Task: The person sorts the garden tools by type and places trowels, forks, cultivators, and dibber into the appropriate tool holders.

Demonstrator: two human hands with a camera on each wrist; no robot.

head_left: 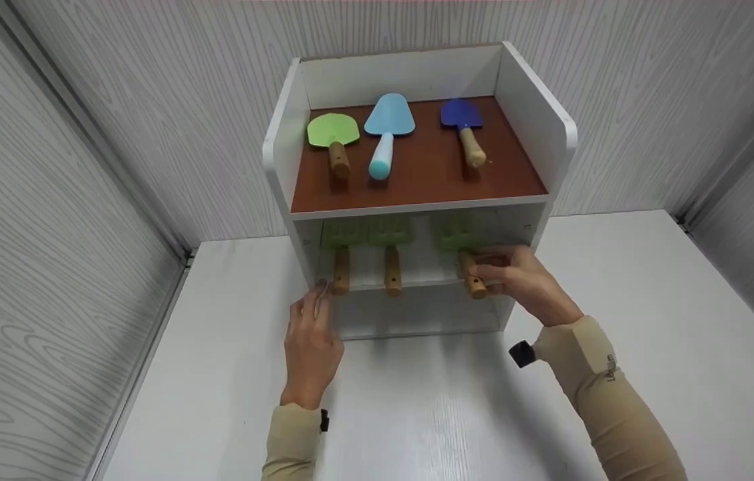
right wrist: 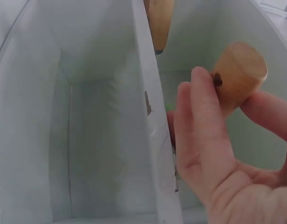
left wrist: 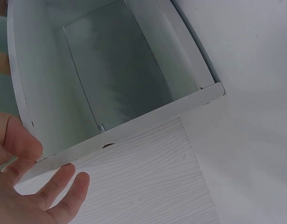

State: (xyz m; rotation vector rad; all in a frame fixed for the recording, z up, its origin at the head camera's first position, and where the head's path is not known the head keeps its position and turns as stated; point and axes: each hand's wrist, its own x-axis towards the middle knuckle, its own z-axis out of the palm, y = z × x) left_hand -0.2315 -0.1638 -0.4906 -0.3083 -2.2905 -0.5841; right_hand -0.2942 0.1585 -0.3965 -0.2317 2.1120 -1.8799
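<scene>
On the middle level of a small white shelf unit (head_left: 410, 311) lie three green slotted spatulas with wooden handles. My right hand (head_left: 517, 274) pinches the wooden handle of the rightmost spatula (head_left: 455, 234), thumb on one side and fingers on the other. In the right wrist view the handle's end (right wrist: 243, 70) sticks out past the fingertips. My left hand (head_left: 313, 344) holds the front edge of the unit's left side, beside the left spatula (head_left: 342, 267). In the left wrist view its thumb (left wrist: 22, 140) lies inside the panel and its fingers outside. Between the hands is the middle spatula (head_left: 392, 267).
Three small trowels lie on the brown top level: a green one (head_left: 333, 130), a light blue one (head_left: 390, 117) and a dark blue one (head_left: 462, 115). The unit stands on a white table (head_left: 417, 414) against wood-grain walls (head_left: 150, 100).
</scene>
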